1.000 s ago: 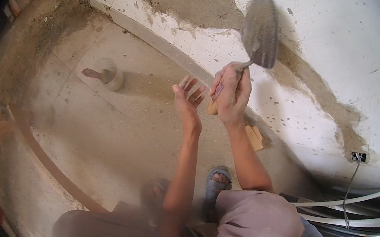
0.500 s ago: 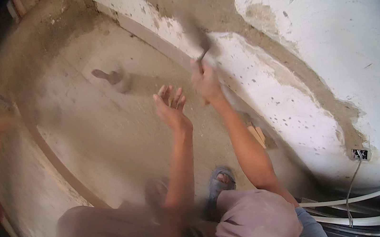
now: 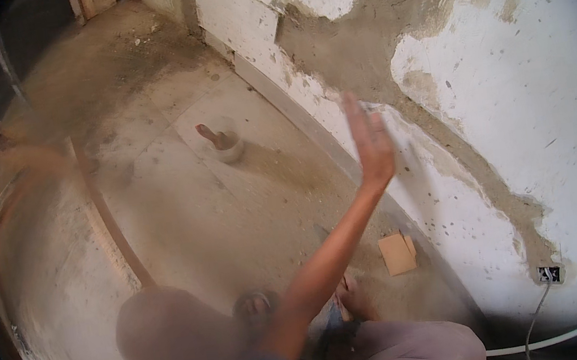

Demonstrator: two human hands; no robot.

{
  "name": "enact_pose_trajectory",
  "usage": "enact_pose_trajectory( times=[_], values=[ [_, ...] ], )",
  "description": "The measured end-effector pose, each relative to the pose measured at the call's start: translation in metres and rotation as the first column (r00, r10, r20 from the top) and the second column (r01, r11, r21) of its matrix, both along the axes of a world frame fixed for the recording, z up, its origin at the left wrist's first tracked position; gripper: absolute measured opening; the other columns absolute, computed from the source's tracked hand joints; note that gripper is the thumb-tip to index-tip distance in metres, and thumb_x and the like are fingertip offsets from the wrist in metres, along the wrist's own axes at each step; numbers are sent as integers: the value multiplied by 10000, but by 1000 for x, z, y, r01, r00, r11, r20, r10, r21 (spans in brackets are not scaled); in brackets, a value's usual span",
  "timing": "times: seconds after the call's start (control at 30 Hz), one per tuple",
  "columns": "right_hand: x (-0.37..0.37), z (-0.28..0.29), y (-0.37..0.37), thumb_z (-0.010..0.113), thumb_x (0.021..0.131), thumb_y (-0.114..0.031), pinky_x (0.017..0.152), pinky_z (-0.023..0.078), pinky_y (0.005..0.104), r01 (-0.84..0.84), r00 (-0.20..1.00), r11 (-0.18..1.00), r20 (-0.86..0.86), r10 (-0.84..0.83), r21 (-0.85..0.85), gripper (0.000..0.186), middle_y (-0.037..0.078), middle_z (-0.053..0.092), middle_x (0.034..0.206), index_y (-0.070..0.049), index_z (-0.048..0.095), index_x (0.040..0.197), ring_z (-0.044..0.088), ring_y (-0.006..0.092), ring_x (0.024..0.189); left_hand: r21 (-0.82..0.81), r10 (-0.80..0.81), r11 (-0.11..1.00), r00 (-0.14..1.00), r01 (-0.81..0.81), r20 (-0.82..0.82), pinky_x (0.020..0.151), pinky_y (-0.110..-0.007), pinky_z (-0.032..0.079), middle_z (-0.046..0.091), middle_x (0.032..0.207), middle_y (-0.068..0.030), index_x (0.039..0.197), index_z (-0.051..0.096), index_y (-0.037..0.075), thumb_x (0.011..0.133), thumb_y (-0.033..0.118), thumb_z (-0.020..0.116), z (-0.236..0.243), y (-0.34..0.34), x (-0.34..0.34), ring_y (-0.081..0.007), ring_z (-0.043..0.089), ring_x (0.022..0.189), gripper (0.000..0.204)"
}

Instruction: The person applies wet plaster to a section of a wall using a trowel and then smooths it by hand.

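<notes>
My left hand (image 3: 373, 147) is raised at the white wall (image 3: 557, 115), its fingers stretched out and slightly blurred. Nothing shows in its grasp. The fingertips overlap the lower edge of a rough grey-brown plaster patch (image 3: 337, 53); whether they touch it I cannot tell. My left forearm (image 3: 322, 270) crosses the middle of the view. I cannot make out my right hand, nor the dark tool it held. Beyond my left hand, on the floor, a pale round pot (image 3: 229, 151) has a brush (image 3: 207, 134) with a reddish-brown handle leaning in it.
Flat tan pieces (image 3: 397, 254) lie at the wall's foot. A plaster-filled channel (image 3: 463, 150) runs down to an open wall socket (image 3: 550, 274) with a grey cable. A pale pipe (image 3: 550, 343) lies below it. On the left a brown wooden strip (image 3: 108, 218) crosses the dusty floor (image 3: 286, 217).
My left hand has moved up and right to the wall. My right hand, with its dark-handled tool, has left the wall and dropped from sight. The view has shifted.
</notes>
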State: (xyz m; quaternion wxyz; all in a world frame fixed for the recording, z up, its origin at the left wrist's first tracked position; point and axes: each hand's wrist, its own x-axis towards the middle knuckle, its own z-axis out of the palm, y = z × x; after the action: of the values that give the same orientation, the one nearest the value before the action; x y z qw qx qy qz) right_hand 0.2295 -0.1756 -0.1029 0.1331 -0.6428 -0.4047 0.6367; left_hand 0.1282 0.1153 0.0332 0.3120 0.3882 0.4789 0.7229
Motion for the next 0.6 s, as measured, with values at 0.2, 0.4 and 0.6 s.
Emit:
enact_pose_trajectory(
  times=[0.2, 0.4, 0.6],
  values=[
    [52, -62, -64, 567, 953, -111, 520, 465, 294, -75, 997, 985, 47, 69, 152, 377, 44, 528, 699, 31, 403, 1261, 530, 123, 579, -77, 231, 967, 965, -242, -125, 1196, -581, -28, 49, 1661, -241, 1578, 79, -44, 1078, 364, 298, 23, 63, 13, -366, 21, 1545, 682],
    [32, -4, -48, 581, 914, -99, 511, 470, 291, 289, 902, 957, -331, -277, -13, 252, 64, 534, 702, -8, 467, 1120, 534, 142, 558, 33, 308, 951, 939, -307, -153, 1219, -519, 32, 119, 1648, -246, 1569, 140, -48, 1080, 380, 296, 21, 108, -51, -382, 98, 1533, 669],
    [30, 7, -44, 550, 895, -63, 498, 470, 300, 289, 873, 955, -391, -293, -70, 207, 66, 538, 704, -13, 474, 1080, 530, 144, 546, 174, 447, 894, 829, -412, -334, 1222, -433, 170, 291, 1593, -249, 1536, 308, -23, 1080, 396, 294, 21, 146, -133, -381, 239, 1493, 618]
  ],
)
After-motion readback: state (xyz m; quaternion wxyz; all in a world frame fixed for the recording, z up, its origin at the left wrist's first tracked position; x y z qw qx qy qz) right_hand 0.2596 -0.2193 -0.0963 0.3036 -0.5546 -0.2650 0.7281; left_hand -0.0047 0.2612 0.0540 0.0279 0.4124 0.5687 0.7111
